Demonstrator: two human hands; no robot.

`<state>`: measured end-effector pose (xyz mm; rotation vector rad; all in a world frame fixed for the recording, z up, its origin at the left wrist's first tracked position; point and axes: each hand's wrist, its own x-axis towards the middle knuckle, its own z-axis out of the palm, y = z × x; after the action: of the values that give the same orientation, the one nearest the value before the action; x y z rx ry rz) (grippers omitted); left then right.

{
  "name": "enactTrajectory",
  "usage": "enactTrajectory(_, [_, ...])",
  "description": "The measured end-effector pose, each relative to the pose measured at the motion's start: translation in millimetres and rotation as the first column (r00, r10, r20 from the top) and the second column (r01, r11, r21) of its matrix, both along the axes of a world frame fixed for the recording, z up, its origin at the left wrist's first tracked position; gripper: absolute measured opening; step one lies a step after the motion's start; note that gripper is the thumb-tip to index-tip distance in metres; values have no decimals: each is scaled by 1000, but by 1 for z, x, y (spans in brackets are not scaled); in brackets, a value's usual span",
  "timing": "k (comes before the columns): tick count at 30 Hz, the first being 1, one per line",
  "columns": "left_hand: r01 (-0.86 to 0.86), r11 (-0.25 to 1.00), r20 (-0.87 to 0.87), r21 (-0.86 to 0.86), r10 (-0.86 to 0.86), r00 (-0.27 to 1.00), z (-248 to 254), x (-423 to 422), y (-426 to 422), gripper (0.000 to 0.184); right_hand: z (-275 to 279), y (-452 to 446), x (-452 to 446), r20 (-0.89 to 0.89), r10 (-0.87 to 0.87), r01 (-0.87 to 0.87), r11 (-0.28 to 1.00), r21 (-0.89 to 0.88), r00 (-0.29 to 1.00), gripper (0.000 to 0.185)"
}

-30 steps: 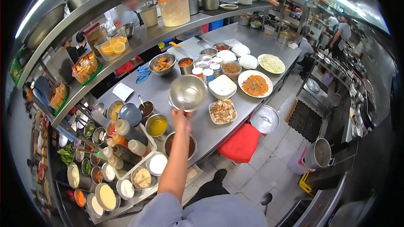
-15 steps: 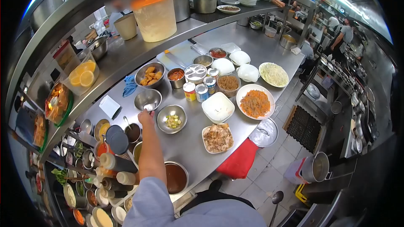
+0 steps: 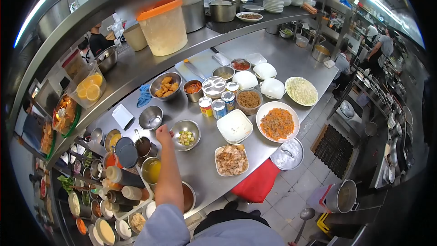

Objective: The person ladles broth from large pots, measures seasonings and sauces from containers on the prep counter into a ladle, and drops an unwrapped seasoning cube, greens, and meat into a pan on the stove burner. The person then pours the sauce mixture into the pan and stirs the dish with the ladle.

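My left hand [image 3: 165,135] is closed, its fingers curled beside the left rim of a steel bowl [image 3: 193,129] holding chopped pale green and white pieces. What the fingers hold, if anything, is hidden. Just behind the hand stands a second steel bowl [image 3: 150,117], with nothing visible in it. A pot of dark sauce [image 3: 144,146] with a spoon is to the left. At the bottom edge, only a sliver of my right hand [image 3: 292,244] shows, around the handle of a ladle [image 3: 307,214] held over the floor.
On the steel counter [image 3: 207,148] are cans [image 3: 219,108], fried pieces [image 3: 165,87], shredded carrot mix [image 3: 277,123], shredded cabbage [image 3: 302,91] and sliced meat [image 3: 231,160]. Squeeze bottles [image 3: 119,175] crowd the left. An overhead shelf [image 3: 202,41] spans the back. Co-workers [image 3: 380,48] stand far right.
My left hand has drawn back from the bare steel bowl toward the bowl of chopped pieces. The view has shifted slightly, and more of the ladle shows.
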<state>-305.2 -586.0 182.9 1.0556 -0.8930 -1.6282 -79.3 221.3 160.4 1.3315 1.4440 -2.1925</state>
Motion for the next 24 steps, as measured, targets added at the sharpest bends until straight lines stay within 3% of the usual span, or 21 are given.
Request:
enactTrajectory(2, [114,964,111,-242,-89,990,22,-15,23,9,-75,55,-42,380,284,-243,958,-153,880,25])
enactTrajectory(4, [142,932,171,-334,-89,981,38,-37,38,8,-76,53,-66,288,273,-245,961,-129,918,23])
enactTrajectory(6, [319,704,417,-634,-35,908,45,-62,44,6,-83,53,-93,294,141,-98,983,-156,945,21])
enactTrajectory(8, [421,574,514,-703,-1,858,77,-82,70,11,-83,61,-107,267,189,-148,975,-166,945,22])
enactTrajectory(10, [507,460,584,-729,31,811,95,-103,86,13,-74,61,-127,174,181,-172,983,-66,968,22])
enactTrajectory(11, [502,461,579,-732,32,815,101,-115,90,13,-75,64,-136,136,136,-120,985,-122,981,22])
enactTrajectory(13, [585,305,624,-751,38,781,105,-141,86,14,-56,54,-153,88,97,-80,982,-173,991,22])
enactTrajectory(15, [631,271,673,-727,103,732,108,-165,80,14,-46,51,-159,30,70,-60,966,-252,997,23])
enactTrajectory(16, [668,251,712,-700,178,679,107,-177,79,14,-45,48,-163,29,62,-53,970,-239,998,23])
enactTrajectory(18, [716,256,760,-649,171,627,100,-192,69,14,-34,36,-168,89,-21,34,989,-142,996,24])
enactTrajectory(20, [759,199,781,-620,240,576,93,-211,56,16,-32,33,-171,105,-28,42,990,-134,994,25])
enactTrajectory(21, [818,202,839,-538,218,498,95,-219,52,19,-35,34,-170,87,-20,32,989,-147,996,25])
enactTrajectory(22, [820,202,842,-535,204,499,90,-228,48,19,-36,36,-169,68,-11,22,987,-158,998,25])
enactTrajectory(24, [893,162,887,-419,283,365,87,-240,42,20,-40,34,-162,93,-23,33,993,-114,995,25])
